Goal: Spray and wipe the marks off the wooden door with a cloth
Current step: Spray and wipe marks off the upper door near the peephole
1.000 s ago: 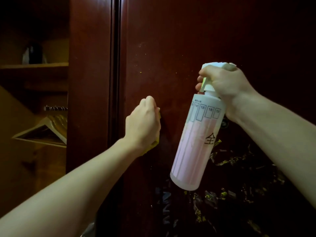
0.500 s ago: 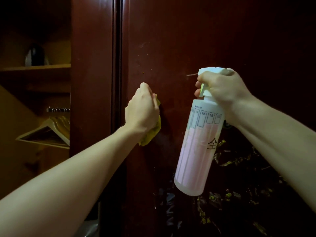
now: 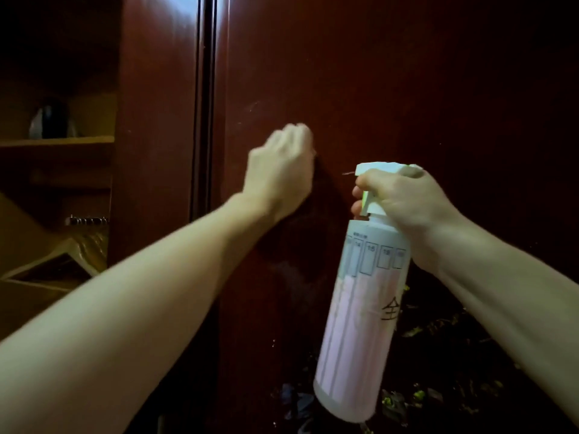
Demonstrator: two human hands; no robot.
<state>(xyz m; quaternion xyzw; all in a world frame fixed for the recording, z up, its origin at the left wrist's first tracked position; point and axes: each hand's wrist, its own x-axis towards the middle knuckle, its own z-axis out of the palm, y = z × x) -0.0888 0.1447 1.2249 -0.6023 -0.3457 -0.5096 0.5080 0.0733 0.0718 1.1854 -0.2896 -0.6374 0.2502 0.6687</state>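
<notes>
The dark red wooden door [image 3: 407,89] fills the middle and right of the view. Faint pale smears [image 3: 250,108] show on it just above my left hand [image 3: 282,164]. That hand is blurred, fingers curled against the door panel; the yellow cloth is hidden behind it. To its right, my right hand [image 3: 404,202] grips the white trigger head of a spray bottle [image 3: 363,324], which hangs tilted with pink liquid inside and its nozzle pointing left toward the door. A thin pale scratch [image 3: 347,173] sits just left of the nozzle.
At the left an open wardrobe shows a wooden shelf [image 3: 56,140] with a dark object [image 3: 50,122] on it. Below are a rail [image 3: 86,220] and wooden hangers [image 3: 62,258]. The door's lower right glossy surface carries cluttered reflections [image 3: 438,339].
My left hand has slid up the door, and the yellow cloth that peeked out beneath it is now hidden. The bottle stays in my right hand, slightly lower in view.
</notes>
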